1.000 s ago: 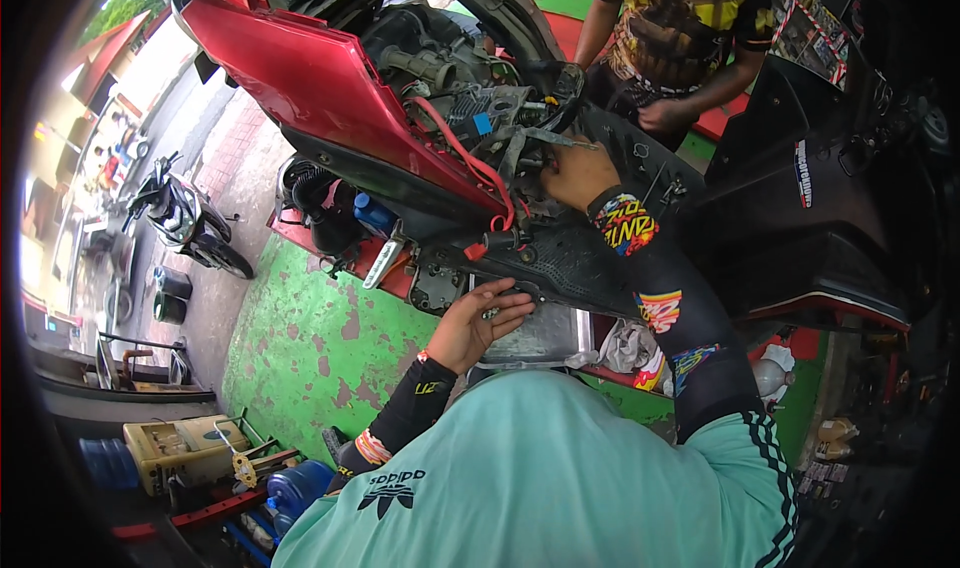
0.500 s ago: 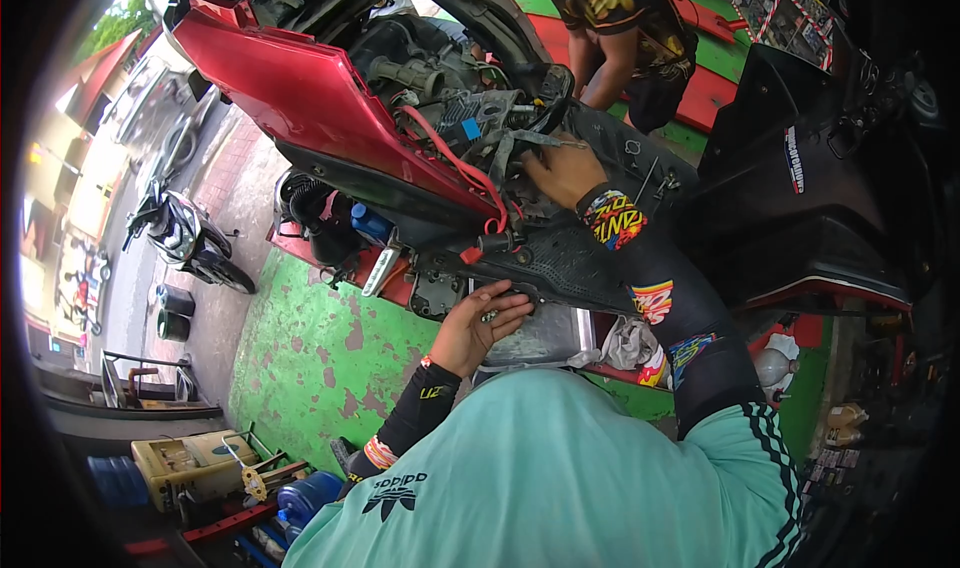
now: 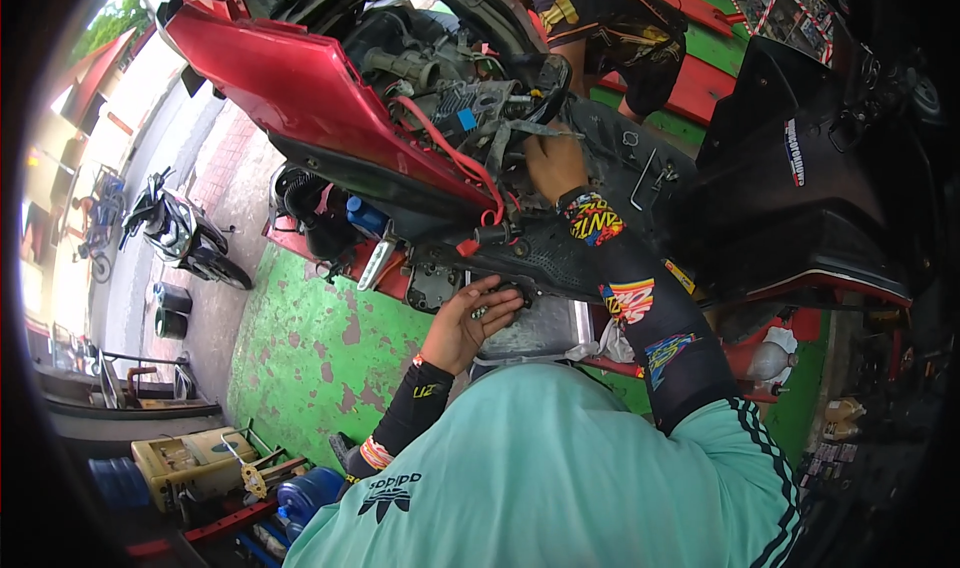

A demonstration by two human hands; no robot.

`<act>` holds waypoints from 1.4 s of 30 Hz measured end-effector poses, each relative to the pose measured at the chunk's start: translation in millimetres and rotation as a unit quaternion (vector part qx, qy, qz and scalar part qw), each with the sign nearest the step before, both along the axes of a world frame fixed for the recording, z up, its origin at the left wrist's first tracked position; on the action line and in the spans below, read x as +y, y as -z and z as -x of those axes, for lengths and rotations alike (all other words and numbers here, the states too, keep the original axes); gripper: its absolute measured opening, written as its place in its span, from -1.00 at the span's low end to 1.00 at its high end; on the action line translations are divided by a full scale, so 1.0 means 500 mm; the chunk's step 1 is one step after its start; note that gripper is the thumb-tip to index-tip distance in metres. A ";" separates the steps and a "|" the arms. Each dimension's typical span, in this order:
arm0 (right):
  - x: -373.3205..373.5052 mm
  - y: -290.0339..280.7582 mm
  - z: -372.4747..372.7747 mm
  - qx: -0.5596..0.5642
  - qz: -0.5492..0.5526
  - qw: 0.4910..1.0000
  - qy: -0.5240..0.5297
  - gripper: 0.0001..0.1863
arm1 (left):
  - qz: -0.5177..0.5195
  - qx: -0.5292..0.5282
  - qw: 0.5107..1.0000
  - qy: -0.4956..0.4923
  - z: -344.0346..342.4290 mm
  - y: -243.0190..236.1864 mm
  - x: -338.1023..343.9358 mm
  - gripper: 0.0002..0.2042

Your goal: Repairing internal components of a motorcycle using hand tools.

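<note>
Left hand [image 3: 467, 320], below red panel [image 3: 290, 78]: fingers loosely uncurled, small metal parts [image 3: 479, 313] at palm; tilting could spill them. Right hand [image 3: 556, 168], right of panel: grip hidden.

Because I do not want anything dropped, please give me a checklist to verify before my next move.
1. Small silvery metal part in bare left hand: ok, within half-open fingers.
2. Grip of bare right hand: cannot tell, fingertips hidden.
3. Long red flexible cable apart from both hands: ok.
4. L-shaped silver metal rod apart from both hands: ok, on black plastic floorboard.
5. Hands of dark-clothed co-worker clear of both yours: cannot tell, hidden.
</note>
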State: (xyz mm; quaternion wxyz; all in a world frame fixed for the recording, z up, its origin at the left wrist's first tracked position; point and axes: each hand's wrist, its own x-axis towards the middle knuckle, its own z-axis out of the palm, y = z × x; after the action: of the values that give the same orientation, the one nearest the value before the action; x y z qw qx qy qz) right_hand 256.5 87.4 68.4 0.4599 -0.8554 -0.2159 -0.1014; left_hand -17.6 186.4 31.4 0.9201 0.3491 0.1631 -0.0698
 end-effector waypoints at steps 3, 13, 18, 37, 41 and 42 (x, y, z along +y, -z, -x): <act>0.006 0.028 -0.039 -0.048 0.045 0.998 0.011 -0.63 | -0.003 -0.004 1.000 -0.001 0.001 0.002 -0.002 -0.51; 0.013 0.023 -0.025 -0.015 -0.009 0.999 0.034 -0.67 | -0.015 -0.001 1.000 -0.012 0.019 -0.003 0.010 -0.51; 0.012 0.021 -0.017 -0.088 0.025 0.996 -0.002 -0.67 | -0.010 0.001 1.000 -0.025 0.034 -0.002 0.014 -0.52; 0.016 0.039 -0.021 -0.049 0.047 0.998 -0.002 -0.66 | -0.018 -0.009 1.000 -0.021 0.047 0.005 0.016 -0.52; -0.018 0.075 -0.095 -0.057 0.091 0.994 -0.009 -0.65 | -0.026 -0.008 1.000 0.001 0.032 -0.010 0.005 -0.51; -0.011 0.060 -0.075 -0.057 0.090 0.994 -0.015 -0.65 | -0.026 -0.007 1.000 -0.004 0.037 -0.008 0.007 -0.51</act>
State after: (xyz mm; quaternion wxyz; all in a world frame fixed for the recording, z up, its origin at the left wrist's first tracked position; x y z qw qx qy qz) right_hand 294.0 81.7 38.5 0.3696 -0.8827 -0.2627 -0.1233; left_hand -35.9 190.1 35.3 0.9120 0.3730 0.1600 -0.0590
